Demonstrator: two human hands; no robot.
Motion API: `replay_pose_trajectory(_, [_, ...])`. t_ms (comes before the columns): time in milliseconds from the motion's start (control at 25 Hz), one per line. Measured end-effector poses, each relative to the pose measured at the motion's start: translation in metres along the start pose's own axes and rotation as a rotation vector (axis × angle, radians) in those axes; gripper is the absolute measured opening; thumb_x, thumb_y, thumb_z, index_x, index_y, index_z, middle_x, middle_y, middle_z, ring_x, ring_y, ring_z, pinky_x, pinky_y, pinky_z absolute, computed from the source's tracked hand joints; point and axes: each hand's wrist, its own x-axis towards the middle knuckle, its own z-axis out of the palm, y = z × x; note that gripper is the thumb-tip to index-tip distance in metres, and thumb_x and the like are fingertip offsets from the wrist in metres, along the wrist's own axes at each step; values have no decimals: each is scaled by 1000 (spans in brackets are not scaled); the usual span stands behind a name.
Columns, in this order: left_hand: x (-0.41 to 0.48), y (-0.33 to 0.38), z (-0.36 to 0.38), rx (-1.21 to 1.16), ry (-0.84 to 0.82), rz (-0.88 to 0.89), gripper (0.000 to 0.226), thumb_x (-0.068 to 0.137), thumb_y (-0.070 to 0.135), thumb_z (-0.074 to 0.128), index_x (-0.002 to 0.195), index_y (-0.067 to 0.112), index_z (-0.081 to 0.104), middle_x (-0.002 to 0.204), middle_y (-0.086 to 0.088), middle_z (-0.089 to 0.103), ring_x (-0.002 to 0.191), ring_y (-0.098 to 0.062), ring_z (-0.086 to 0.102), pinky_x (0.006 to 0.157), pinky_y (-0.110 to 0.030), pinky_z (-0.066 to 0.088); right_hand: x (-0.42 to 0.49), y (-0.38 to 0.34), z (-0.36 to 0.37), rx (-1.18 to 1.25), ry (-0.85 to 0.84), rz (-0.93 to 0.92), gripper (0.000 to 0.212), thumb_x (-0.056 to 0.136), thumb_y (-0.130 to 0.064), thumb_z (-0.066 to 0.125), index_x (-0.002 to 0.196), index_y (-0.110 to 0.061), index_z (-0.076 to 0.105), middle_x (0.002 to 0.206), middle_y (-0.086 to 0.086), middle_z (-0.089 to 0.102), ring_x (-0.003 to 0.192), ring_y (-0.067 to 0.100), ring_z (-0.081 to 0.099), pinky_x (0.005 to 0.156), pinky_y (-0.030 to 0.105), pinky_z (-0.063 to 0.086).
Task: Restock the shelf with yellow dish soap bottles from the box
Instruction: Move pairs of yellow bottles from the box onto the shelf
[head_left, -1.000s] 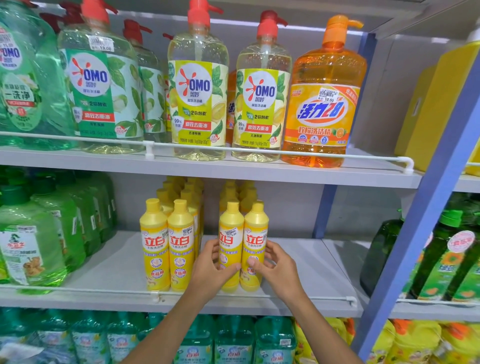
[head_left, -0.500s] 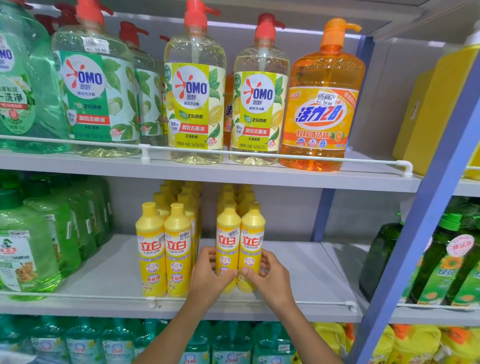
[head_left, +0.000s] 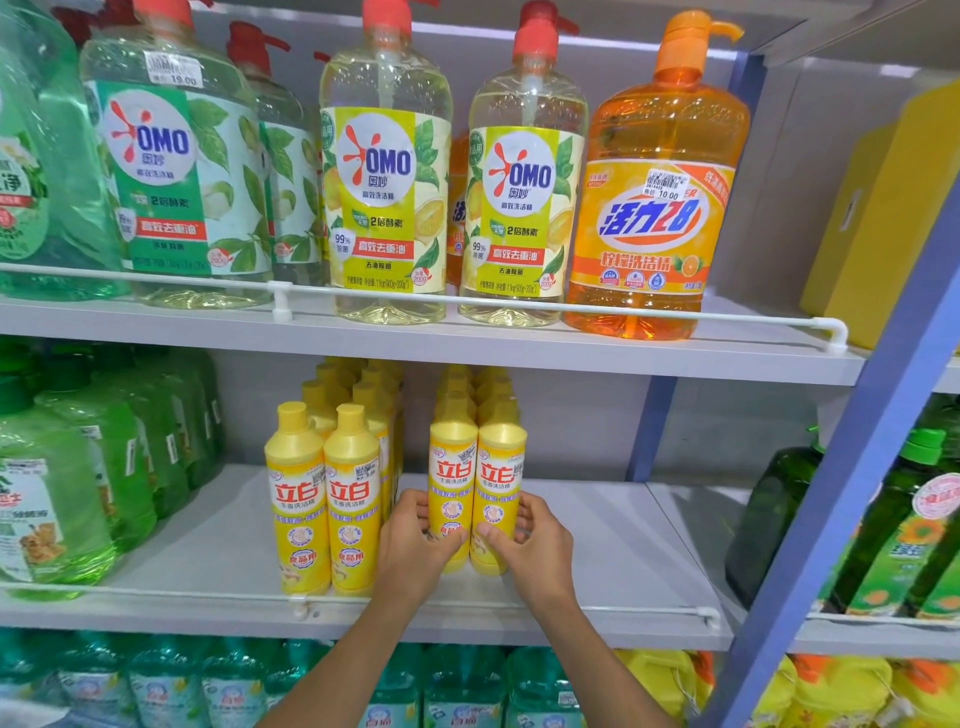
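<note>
I saw both hands on the front pair of yellow dish soap bottles in the right-hand row of the middle shelf (head_left: 597, 551). The left hand (head_left: 415, 540) had its fingers curled round the lower body of the left bottle (head_left: 453, 467), and the right hand (head_left: 535, 540) gripped the right bottle (head_left: 500, 473) the same way. The two bottles stood upright, touching each other, with more yellow caps lined up behind them. Their labels read 立白 in red.

Just to the left stood a second row (head_left: 322, 499) of the same brand, and its front pair carried 食品用 near the base. The white rail (head_left: 156, 590) ran along the shelf edge in front, under my forearms.

On the shelf above, two lemon OMO pump bottles (head_left: 387, 171) showed "99%" and 高效去重油. Beside them were a green-leaf OMO bottle (head_left: 171, 171) stickered 19.00 and an orange 活力28 bottle (head_left: 654, 208) stickered 10.00. Green bottles (head_left: 52, 493) crowded the left side. A blue upright (head_left: 857, 467) crossed in front of dark green bottles (head_left: 893, 519) on the right.
</note>
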Motion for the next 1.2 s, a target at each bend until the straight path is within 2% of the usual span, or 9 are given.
replay_pose_trajectory(200, [0,-2,4,14,35,22,56,69,33,91,112,24,56,105,8,70,92,-8,68,83,-34,61,3,2,2,-3,3,4,60,77,-33,87,129,-25,59,116,-12,69,101,3,68,81,10,53])
replay_pose_trajectory(320, [-1,-2,4,2,42,37,57,69,32,91,114,22,57,106,7,70,93,-9,68,84,-35,61,2,2,3,-18,9,0,60,77,-34,87,130,-25,58,116,-14,68,100,0,66,76,5,50])
replay_pose_trajectory(560, [-3,0,0,-54,54,56,55,73,26,89,120,20,59,108,8,69,98,-7,67,84,-31,60,3,3,1,-13,4,-29,58,80,-37,84,130,-25,58,120,-10,68,105,4,66,86,12,52])
replay_pose_trajectory(1000, [-1,5,1,-4,53,29,52,74,28,88,117,22,59,107,9,69,96,-6,66,86,-35,61,7,1,2,-47,-12,-11,55,81,-37,83,129,-21,60,118,-8,69,98,-3,65,73,3,49])
replay_pose_trajectory(1120, [-1,10,1,4,48,0,50,74,24,88,115,23,59,107,7,70,95,-4,66,85,-32,60,9,1,1,-29,-10,-6,48,82,-35,83,124,-24,62,114,-9,69,96,-5,65,73,1,49])
replay_pose_trajectory(1200, [0,16,-2,1,20,-26,51,75,22,87,117,20,59,108,5,70,94,-4,65,80,-24,57,10,1,0,-46,0,-14,49,81,-35,84,124,-22,63,113,-8,70,95,-1,66,79,8,53])
